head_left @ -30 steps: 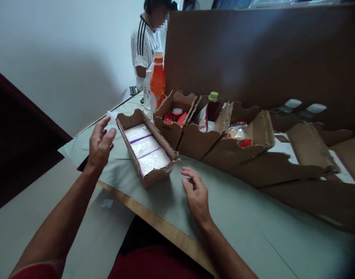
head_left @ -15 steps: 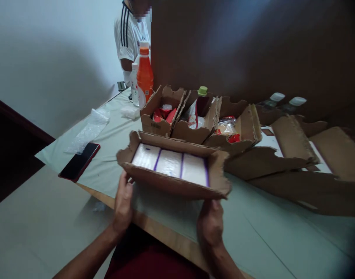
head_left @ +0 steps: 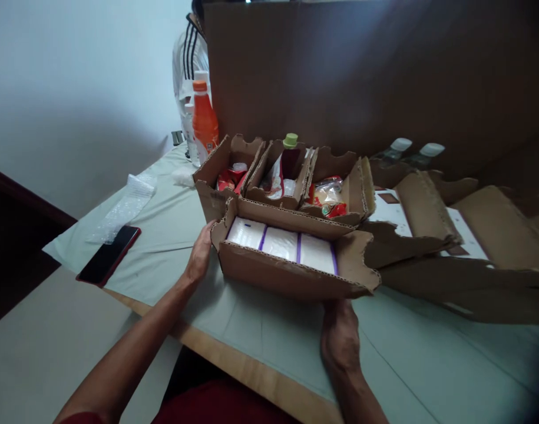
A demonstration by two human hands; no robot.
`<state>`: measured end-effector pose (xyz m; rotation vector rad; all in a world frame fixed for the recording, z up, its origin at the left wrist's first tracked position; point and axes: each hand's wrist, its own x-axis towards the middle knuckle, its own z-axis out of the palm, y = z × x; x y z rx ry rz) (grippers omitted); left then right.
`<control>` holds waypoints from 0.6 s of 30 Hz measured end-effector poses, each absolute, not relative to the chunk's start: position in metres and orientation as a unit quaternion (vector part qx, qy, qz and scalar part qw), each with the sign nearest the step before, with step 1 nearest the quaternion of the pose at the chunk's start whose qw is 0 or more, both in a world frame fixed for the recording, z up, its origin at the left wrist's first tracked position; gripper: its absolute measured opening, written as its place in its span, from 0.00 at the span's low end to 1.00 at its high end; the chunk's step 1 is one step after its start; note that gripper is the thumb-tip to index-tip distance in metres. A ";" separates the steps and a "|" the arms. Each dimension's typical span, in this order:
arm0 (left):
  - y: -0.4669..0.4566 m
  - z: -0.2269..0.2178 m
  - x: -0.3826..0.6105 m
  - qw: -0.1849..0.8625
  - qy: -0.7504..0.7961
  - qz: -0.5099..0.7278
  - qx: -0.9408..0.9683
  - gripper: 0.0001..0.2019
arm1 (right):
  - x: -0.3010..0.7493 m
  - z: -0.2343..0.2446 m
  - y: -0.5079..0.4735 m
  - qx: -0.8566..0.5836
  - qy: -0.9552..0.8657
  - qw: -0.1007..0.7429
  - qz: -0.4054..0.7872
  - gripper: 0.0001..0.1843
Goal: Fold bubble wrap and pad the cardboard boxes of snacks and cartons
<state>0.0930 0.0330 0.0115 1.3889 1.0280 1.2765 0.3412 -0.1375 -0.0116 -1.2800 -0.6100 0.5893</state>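
Between my hands is a long open cardboard box [head_left: 278, 277] with scalloped ends. Inside lie white wrapped packs [head_left: 281, 244] with purple bands, like tissue packs. My left hand [head_left: 201, 256] grips the box's left end, its fingers partly hidden behind the cardboard. Under the right end, my right hand [head_left: 341, 335] holds the bottom; its fingertips are out of sight. Just behind stands a row of similar boxes: one holds red packets [head_left: 230, 179], another a red-and-white bag [head_left: 275, 179], and a third clear and red food packets [head_left: 328, 194].
A black phone [head_left: 109, 256] and bubble wrap [head_left: 128, 203] lie on the left of the cloth-covered table [head_left: 251, 318]. An orange drink bottle [head_left: 204, 121] stands behind, near a person in a white shirt [head_left: 189, 56]. More cardboard boxes [head_left: 455, 288] sit at the right, before a tall brown panel [head_left: 361, 76].
The held box has moved right in view, closer to the row of boxes. My left hand has shifted up along its left end, and my right hand has moved right with it.
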 end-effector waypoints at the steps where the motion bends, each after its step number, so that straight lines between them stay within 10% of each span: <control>1: 0.039 0.011 0.097 0.478 0.419 0.520 0.571 0.32 | 0.339 -0.012 -0.136 -0.576 -0.280 0.718 0.273 0.26; 18: -0.022 0.018 0.104 0.545 0.403 0.459 0.574 0.35 | 0.333 -0.008 -0.145 -0.621 -0.330 0.660 0.262 0.30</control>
